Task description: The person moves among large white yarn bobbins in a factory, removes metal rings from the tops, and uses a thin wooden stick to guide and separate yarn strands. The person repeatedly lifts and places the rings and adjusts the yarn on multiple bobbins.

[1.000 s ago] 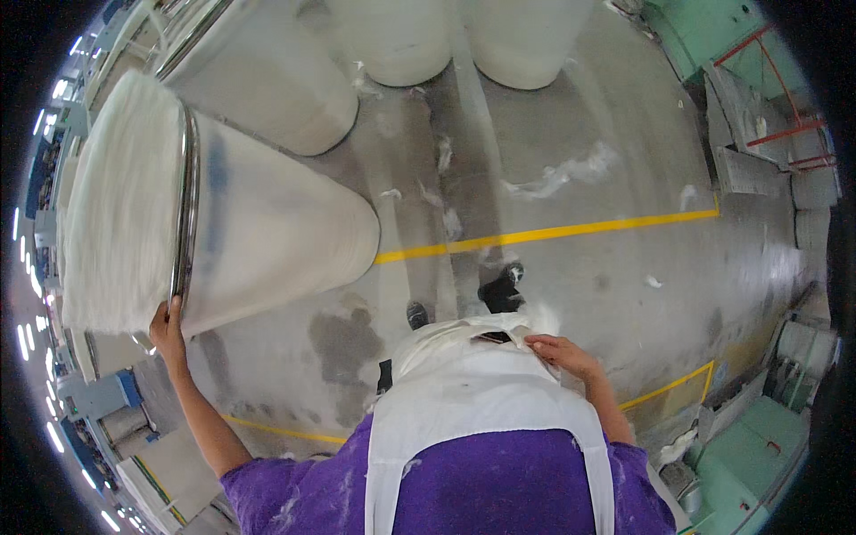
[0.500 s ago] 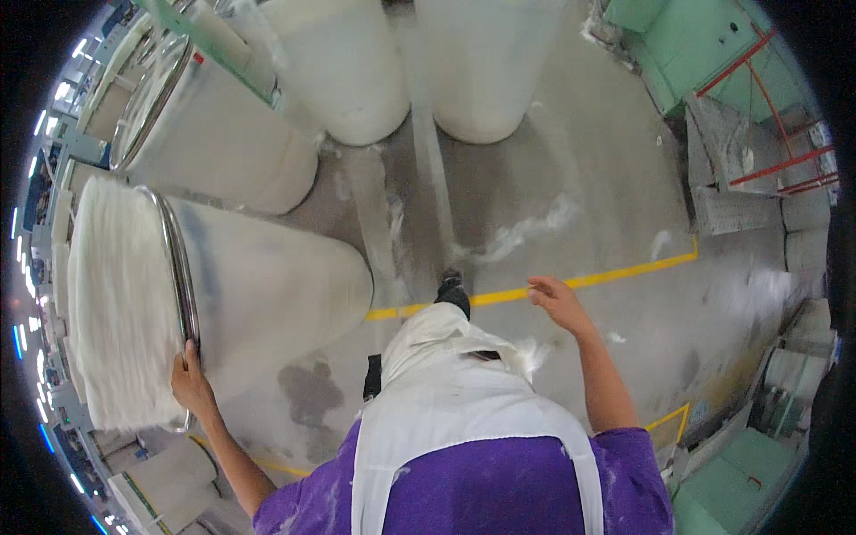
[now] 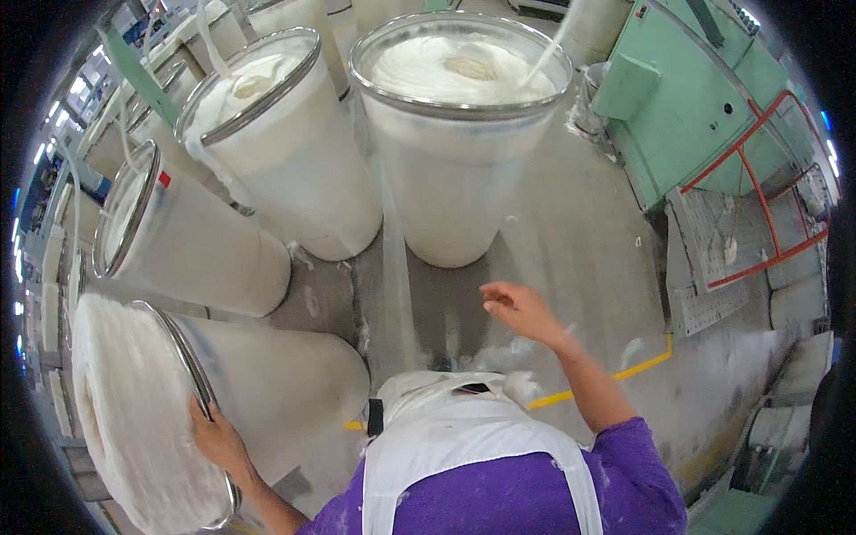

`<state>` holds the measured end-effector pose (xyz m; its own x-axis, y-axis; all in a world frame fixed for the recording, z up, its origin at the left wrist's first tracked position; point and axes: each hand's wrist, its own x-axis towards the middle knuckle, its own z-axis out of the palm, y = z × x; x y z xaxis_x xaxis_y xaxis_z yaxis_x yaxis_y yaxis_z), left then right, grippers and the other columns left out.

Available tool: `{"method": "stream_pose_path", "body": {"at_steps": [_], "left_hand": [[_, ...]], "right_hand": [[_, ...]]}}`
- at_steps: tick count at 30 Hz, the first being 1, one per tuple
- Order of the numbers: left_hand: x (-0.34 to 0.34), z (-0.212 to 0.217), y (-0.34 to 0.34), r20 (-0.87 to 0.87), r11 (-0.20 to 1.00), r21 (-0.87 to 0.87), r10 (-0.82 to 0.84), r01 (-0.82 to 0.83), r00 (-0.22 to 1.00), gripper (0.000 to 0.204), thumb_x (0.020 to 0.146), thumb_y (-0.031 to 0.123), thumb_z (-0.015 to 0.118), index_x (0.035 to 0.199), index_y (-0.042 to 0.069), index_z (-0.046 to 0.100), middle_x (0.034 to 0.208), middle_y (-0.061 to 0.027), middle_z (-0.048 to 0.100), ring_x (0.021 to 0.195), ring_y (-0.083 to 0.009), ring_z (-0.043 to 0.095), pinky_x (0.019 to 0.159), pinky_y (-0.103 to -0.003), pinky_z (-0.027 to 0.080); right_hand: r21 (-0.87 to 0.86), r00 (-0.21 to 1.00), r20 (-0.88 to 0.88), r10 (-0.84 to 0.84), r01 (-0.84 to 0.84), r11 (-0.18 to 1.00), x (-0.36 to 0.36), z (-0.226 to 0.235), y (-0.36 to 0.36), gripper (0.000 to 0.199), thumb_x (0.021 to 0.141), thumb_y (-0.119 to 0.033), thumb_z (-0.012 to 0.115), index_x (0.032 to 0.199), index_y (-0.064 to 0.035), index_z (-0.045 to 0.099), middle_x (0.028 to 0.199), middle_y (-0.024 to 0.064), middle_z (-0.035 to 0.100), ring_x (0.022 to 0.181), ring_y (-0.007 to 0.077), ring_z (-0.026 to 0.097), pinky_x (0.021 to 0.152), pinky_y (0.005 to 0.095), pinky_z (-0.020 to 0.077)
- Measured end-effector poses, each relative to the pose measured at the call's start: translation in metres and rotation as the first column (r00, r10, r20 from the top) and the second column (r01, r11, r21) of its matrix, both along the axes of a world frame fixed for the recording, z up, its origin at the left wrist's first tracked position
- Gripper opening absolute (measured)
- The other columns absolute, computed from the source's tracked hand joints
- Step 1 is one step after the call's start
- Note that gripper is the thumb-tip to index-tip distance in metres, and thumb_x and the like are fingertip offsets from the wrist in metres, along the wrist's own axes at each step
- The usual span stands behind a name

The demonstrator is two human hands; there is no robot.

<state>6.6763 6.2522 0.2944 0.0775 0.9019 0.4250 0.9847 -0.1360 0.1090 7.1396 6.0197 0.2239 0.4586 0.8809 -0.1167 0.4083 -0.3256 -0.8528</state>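
Observation:
At the left, my left hand is closed round the shiny metal rim of a big white sliver can. A thick mass of white fibre sliver bulges out above that rim. Some of the fingers are hidden behind the fibre. My right hand hangs in the air over the floor in front of me, with loosely bent fingers, apart from one another, and nothing in them. The nearest thing ahead of it is another full sliver can, standing upright.
More filled cans stand ahead and to the left, with sliver strands running up from them. On the right are a green machine cabinet, a red railing and a perforated metal step. A yellow line and loose fibre tufts mark the floor.
The view has tilted up and forward, so the tops of the far cans now show. My left hand stays on the rim; my right hand has shifted a little left and inward.

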Motion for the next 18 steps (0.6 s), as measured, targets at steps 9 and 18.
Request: {"method": "stream_pose_path", "body": {"at_steps": [9, 18], "left_hand": [[0.149, -0.004, 0.009, 0.113, 1.000, -0.007, 0.030, -0.030, 0.993, 0.044, 0.090, 0.013, 0.057, 0.132, 0.003, 0.049, 0.125, -0.0207, 0.057, 0.113, -0.0367, 0.055, 0.092, -0.042, 0.044], [0.269, -0.008, -0.014, -0.021, 0.968, 0.054, 0.245, -0.243, 0.969, 0.040, 0.089, 0.023, 0.061, 0.124, 0.005, 0.056, 0.112, -0.0186, 0.064, 0.097, -0.0360, 0.062, 0.083, -0.042, 0.048]], "right_hand": [[0.464, 0.704, 0.702, -0.109, -0.336, 0.819, 0.157, 0.088, 0.189, 0.035, 0.083, -0.016, 0.065, 0.116, -0.0069, 0.059, 0.105, 0.0116, 0.063, 0.096, 0.0297, 0.059, 0.092, 0.0418, 0.0426], [-0.014, 0.525, 0.814, 0.248, -0.409, 0.912, 0.218, 0.074, 0.269, 0.047, 0.082, -0.013, 0.060, 0.125, -0.0008, 0.045, 0.088, 0.0120, 0.062, 0.076, 0.0287, 0.065, 0.063, 0.0394, 0.0534]]}}
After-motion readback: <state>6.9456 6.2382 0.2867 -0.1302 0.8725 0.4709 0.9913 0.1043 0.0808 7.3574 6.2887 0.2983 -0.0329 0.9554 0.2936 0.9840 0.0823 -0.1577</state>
